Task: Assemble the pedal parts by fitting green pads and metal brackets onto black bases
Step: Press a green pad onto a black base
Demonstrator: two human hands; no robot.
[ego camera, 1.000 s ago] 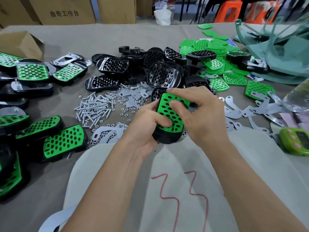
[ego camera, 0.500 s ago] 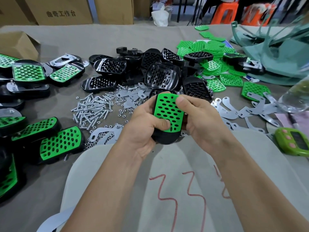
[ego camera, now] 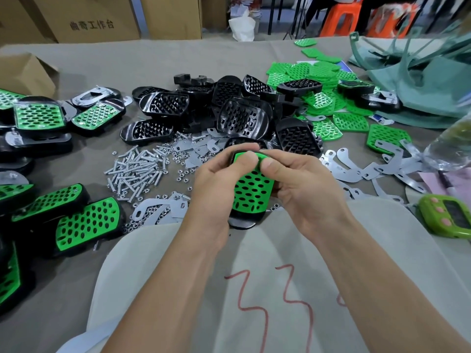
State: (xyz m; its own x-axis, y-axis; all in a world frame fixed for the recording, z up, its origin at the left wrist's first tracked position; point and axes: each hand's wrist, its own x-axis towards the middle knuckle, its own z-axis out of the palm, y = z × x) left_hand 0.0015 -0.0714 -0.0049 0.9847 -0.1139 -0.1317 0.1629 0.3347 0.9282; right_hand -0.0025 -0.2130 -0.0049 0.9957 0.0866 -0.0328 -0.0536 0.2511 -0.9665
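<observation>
**Two thumbs seat a green pad on its base**

Both hands hold one pedal in the middle of the scene, just above the near part of the table [ego camera: 153, 67]. The left hand [ego camera: 214, 184] grips the black base [ego camera: 242, 221] from its left side and the right hand [ego camera: 303, 184] from its right. This braces the piece while both thumbs bear on the far end of the green pad [ego camera: 252, 192]. The hold looks meant to press the pad's holes over the base's studs, and the near end appears seated. Spare black bases [ego camera: 239, 115] lie heaped just beyond, with loose green pads [ego camera: 318, 72] far right, metal brackets [ego camera: 382, 169] right and screws [ego camera: 137, 169] left, all seemingly within reach. Finished pedals [ego camera: 86, 225] sit near left.
</observation>
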